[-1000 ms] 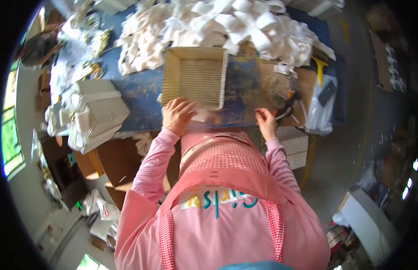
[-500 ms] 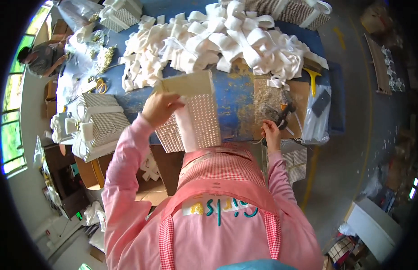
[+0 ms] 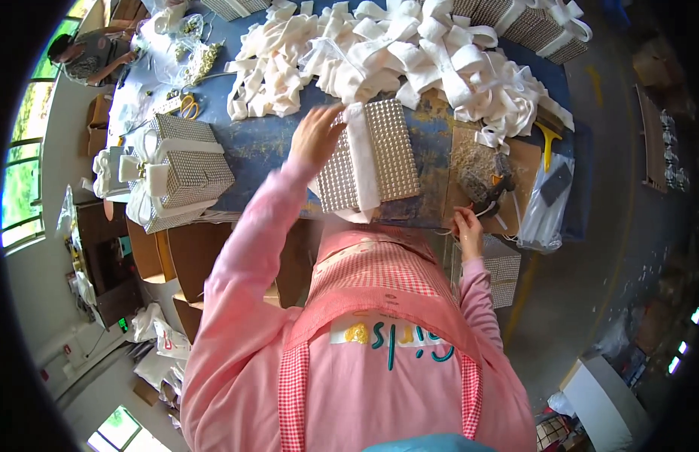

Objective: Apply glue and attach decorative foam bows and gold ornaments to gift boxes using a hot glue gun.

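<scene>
Turned over since the earlier frame, the beaded box (image 3: 400, 158) shows its studded face and white strip (image 3: 362, 154) just right of the left hand's (image 3: 317, 137) bent fingers, which touch its edge; I cannot tell whether they pinch. Right hand (image 3: 468, 235): fingers curled close, beside a dark tool (image 3: 489, 202) on the tabletop (image 3: 266, 143).

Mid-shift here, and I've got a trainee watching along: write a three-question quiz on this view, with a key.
1. Pick one: which hand is at the beaded box, left or right?
2. True or false: the yellow-handled tool lies to the right of the box.
3. Fill in: the strip across the box's beaded face is ____ in colour.

Key: 1. The left hand. 2. True. 3. White.
</scene>
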